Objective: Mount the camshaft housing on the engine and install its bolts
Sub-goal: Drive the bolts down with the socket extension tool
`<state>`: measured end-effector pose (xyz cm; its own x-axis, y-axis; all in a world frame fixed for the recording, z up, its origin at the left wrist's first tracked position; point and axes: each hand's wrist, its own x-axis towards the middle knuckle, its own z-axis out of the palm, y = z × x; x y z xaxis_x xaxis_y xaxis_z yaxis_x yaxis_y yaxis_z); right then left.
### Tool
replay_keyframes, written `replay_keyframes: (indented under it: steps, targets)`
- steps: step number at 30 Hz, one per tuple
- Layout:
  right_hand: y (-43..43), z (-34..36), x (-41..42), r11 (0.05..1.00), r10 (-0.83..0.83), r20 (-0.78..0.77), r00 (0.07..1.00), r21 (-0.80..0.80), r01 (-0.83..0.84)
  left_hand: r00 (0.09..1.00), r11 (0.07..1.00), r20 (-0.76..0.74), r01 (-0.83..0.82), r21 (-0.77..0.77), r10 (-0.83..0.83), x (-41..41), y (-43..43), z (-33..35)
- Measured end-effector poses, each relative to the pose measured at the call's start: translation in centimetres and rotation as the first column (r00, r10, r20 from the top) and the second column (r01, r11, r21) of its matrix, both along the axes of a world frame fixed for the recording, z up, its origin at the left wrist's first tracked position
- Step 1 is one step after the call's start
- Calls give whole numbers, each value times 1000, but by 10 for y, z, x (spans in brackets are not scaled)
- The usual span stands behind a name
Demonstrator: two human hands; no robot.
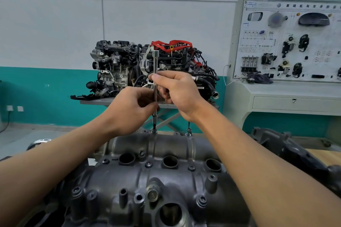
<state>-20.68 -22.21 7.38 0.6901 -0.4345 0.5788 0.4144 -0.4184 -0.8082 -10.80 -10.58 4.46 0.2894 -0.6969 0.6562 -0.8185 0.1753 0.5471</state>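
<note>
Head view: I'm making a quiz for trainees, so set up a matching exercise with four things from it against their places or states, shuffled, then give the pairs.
Things
1. driver
2. housing
3. red-topped engine
4. panel

Places or states
A. far right of the room
B. nearest, with three round bores in a row
C. upright, gripped by the left hand and the right hand
D. background, mid-frame

Pairs: 1-C; 2-B; 3-D; 4-A
</note>
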Motion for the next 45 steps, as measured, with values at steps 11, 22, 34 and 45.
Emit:
replay_keyframes:
  steps: [11, 22, 34, 45]
  targets:
    - [-2, -3, 3, 997, -80, 86, 993, 3, 80, 993, 997, -95, -67, -46, 62, 5, -2, 2]
    - [-3, -1, 2, 998, -56, 29, 998, -24, 56, 998, 1000, -64, 17, -3, -18, 1, -1, 1]
    - [-6, -3, 5, 998, -69, 83, 994, 11, 68, 999, 1000, -49, -21, -9, 21, 5, -2, 1]
    - [-3, -2, 5, 990, -121, 96, 988, -55, 126, 1000, 1000, -31, 6, 27, -5, 5, -5, 1]
